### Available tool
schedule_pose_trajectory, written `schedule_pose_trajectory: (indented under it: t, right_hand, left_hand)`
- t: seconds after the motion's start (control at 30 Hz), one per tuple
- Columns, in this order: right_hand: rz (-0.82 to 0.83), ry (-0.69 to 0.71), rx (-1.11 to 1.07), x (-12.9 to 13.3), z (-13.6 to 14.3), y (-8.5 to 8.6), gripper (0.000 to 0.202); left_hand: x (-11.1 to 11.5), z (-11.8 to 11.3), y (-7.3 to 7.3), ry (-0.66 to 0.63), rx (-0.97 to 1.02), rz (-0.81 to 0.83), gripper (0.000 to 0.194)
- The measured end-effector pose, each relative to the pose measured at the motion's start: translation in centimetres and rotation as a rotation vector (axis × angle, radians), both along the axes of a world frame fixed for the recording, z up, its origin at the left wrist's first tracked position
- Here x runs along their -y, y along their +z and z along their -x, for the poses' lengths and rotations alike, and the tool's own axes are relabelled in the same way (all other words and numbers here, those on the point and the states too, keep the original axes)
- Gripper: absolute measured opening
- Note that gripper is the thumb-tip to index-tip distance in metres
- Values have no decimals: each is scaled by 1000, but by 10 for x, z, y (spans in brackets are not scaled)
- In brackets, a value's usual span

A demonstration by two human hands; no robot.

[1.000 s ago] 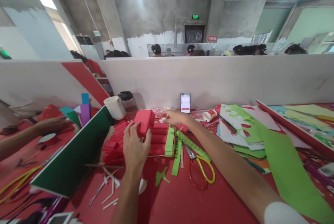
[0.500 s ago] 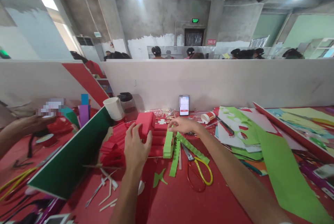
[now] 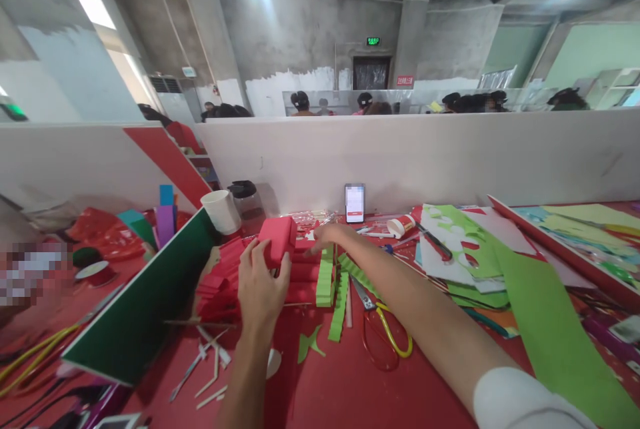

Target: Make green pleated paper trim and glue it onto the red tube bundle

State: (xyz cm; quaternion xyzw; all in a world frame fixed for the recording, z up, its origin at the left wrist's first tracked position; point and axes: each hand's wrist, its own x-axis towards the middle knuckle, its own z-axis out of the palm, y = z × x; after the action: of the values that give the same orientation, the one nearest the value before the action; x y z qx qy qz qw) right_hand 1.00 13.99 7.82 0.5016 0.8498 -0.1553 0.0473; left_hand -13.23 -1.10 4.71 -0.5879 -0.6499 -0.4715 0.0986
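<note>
My left hand [image 3: 261,282] grips the near end of a red block-shaped box [image 3: 277,237], its thumb on the right side and fingers on the left. My right hand [image 3: 327,237] reaches over the red paper rolls [image 3: 303,273], beside a small white cutout [image 3: 310,235]. Its visible fingers are stretched down and left, apart from the box; part of them is hidden. A folded green paper strip [image 3: 325,285] stands at the right end of the rolls. A scalloped green strip [image 3: 339,307] lies beside it. Crumpled red paper [image 3: 220,282] is left of my left hand.
Scissors [image 3: 385,332] with red and yellow handles lie under my right forearm. A green board [image 3: 140,302] slants at left, near a white mug [image 3: 220,211] and a dark-lidded jar [image 3: 245,205]. A phone [image 3: 355,203] leans against the partition [image 3: 425,155]. Green sheets [image 3: 540,309] lie right.
My right hand has moved slightly left, away from the top of the folded green strip, toward the white cutout. My left hand stays on the red box. A neighbouring person's hand at left has drawn back.
</note>
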Motion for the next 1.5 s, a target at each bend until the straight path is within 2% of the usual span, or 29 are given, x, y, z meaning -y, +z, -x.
schedule_pose_trajectory:
  t: [0.2,0.47,0.7,0.83,1.03,1.1,1.2,1.27,1.4,1.5]
  right_hand:
    - [134,29,131,-15,6,-4,58]
    - [282,74,42,-25,3,-6,68]
    - [320,112,-113,-19,5,7,53]
    - [284,114,-184,-14,-1,24,59]
    - [362,55,-345,-5,-40,50,52]
    - [419,4,-395,0,-56,57,51]
    - [527,-2,-453,8,-80,67,50]
    - [546,-39,-458,14,-96,72,50]
    - [485,-135,-493,32,-132,77,52]
    - [462,-205,-524,49,-162,73,50]
  left_hand:
    - [0,1,0,0,5,-5,39]
    - [0,2,0,-1,14,-13,39]
    - [3,6,6,22,49,-103,40]
    - [7,11,12,48,96,-223,41]
    - [10,15,16,75,155,-299,43]
    - [8,15,14,60,162,-293,43]
    - [6,11,11,22,170,-259,43]
    - [5,8,10,-1,176,-241,43]
    - [4,2,8,-37,168,-233,43]
    - [-1,-3,1,-89,96,-145,42]
